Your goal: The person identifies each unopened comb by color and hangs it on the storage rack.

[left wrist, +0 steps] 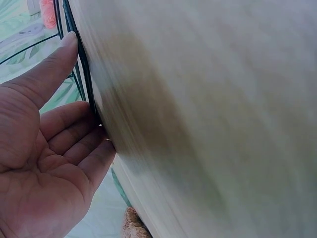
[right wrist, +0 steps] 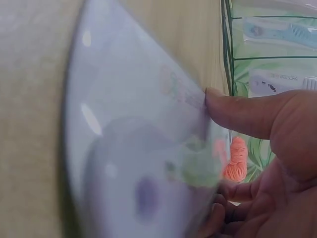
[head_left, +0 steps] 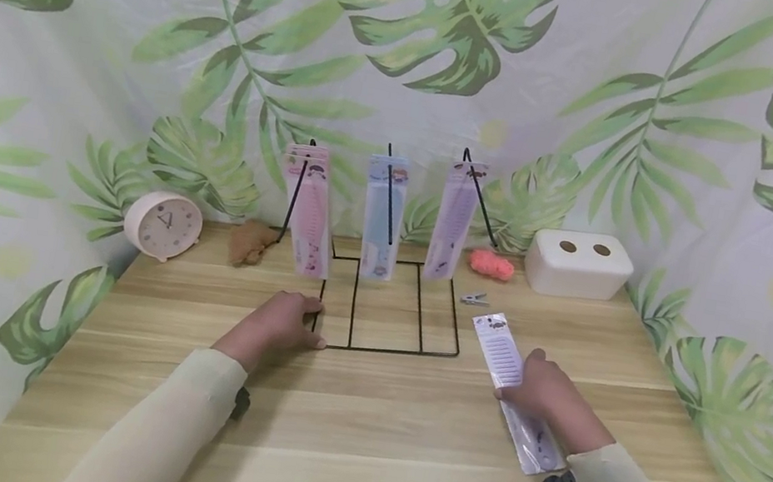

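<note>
The wooden table [head_left: 355, 438] stood in front of a curtain [head_left: 88, 17] printed with big green leaves. On the table, near the back, was a black wire rack [head_left: 387, 308] with a flat grid base and three thin upright rods. On the rods hung three packaged combs: a pink one [head_left: 311, 212] on the left, a blue one [head_left: 382, 219] in the middle and a purple one [head_left: 453, 222] on the right.

At the right of the rack stood a white box [head_left: 576, 264] with two round holes on top. At the left, close to the curtain, stood a round pink clock [head_left: 163, 224]. A brown fluffy ball [head_left: 248, 243] lay between the clock and the rack, and an orange fluffy thing [head_left: 491, 264] lay between the rack and the white box.

The left hand [head_left: 282, 326] rested on the table at the front left corner of the rack; its fingers [left wrist: 64, 54] were nearly straight and touched the wire, not closed around it. The right hand [head_left: 545, 388] pinched a packaged purple comb [head_left: 512, 379] which lay flat on the table, just right of the rack; the thumb [right wrist: 237, 111] pressed on the clear wrapping and the other fingers were curled at its edge. A small metal clip [head_left: 473, 298] lay just behind this comb.
</note>
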Motion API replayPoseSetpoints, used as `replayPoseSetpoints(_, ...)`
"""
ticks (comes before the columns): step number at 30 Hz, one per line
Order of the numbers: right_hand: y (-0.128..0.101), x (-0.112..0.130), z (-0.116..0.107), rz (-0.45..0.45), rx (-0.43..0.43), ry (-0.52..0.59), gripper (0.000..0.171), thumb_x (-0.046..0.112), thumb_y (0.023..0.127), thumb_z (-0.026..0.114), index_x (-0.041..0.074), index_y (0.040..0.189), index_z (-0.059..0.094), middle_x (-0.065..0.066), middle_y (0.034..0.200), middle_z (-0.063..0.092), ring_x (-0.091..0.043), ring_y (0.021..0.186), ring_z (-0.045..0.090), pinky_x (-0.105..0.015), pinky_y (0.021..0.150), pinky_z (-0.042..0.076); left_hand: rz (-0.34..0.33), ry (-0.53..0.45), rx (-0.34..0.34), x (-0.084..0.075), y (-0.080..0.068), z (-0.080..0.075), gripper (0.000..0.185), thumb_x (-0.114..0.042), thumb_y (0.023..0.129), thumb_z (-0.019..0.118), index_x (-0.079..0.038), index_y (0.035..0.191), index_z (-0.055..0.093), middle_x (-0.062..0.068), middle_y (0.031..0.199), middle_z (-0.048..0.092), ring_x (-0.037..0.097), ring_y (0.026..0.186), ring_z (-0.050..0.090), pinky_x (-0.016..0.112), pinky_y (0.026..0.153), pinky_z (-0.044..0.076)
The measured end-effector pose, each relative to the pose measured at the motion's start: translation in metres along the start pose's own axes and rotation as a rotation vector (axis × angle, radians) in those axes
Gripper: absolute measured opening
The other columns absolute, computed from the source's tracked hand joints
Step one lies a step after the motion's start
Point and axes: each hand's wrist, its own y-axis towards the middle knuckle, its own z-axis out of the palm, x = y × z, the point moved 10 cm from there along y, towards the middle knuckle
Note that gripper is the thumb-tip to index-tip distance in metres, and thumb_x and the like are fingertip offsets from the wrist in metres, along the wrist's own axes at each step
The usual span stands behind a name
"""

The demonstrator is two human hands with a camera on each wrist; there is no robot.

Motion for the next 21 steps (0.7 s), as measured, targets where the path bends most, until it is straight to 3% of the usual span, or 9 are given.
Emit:
replayPoseSetpoints(4,-0.002,-0.001,-0.003,-0.016,-0.034,0.015,0.080,0.027,0.091,0.084,-0.022,0.133,0.037,-0.032,0.108,0.055,-0.036,0.086,0.063,-0.046,0.072,0.062,0.008,0.004,-0.004,-0.001,0.000,-0.001,0.076,-0.034,0.092,0.090,-0.006,0.155,0.060,0.024,0.161,0.056,0.044,0.152,0.050,0.059,0.128,0.039)
replayPoseSetpoints(10,-0.003,-0.012,-0.011,0.002,-0.071,0.074,0.055,0.008,0.105,0.053,-0.024,0.142,0.026,-0.035,0.114,0.044,-0.039,0.087,0.060,-0.046,0.069,0.060,0.003,0.007,0.005,-0.003,-0.001,0.000,0.077,-0.034,0.092,0.090,-0.006,0.156,0.059,0.022,0.162,0.056,0.044,0.152,0.050,0.059,0.127,0.040)
replayPoseSetpoints(13,-0.001,-0.019,-0.021,-0.001,-0.091,0.074,0.052,0.004,0.104,0.043,-0.025,0.142,0.025,-0.038,0.115,0.044,-0.044,0.092,0.060,-0.052,0.076,0.061,-0.005,0.011,0.008,-0.004,-0.002,0.001,0.077,-0.034,0.093,0.090,-0.006,0.157,0.058,0.023,0.162,0.055,0.045,0.153,0.049,0.059,0.128,0.039)
replayPoseSetpoints(17,0.001,-0.023,-0.043,-0.032,-0.138,0.110,0.059,-0.001,0.098,0.038,-0.029,0.149,0.022,-0.047,0.126,0.043,-0.053,0.107,0.059,-0.064,0.089,0.059,-0.011,0.016,0.007,-0.003,-0.002,-0.001,0.076,-0.035,0.093,0.089,-0.007,0.157,0.059,0.024,0.162,0.055,0.044,0.152,0.050,0.059,0.127,0.040)
replayPoseSetpoints(21,0.000,-0.024,-0.071,-0.067,-0.205,0.208,0.062,-0.007,0.093,0.036,-0.027,0.150,0.023,-0.048,0.133,0.047,-0.057,0.113,0.060,-0.064,0.087,0.059,-0.011,0.018,0.005,-0.004,-0.003,-0.002,0.074,-0.035,0.093,0.090,-0.008,0.155,0.061,0.025,0.161,0.056,0.044,0.150,0.052,0.060,0.126,0.041)
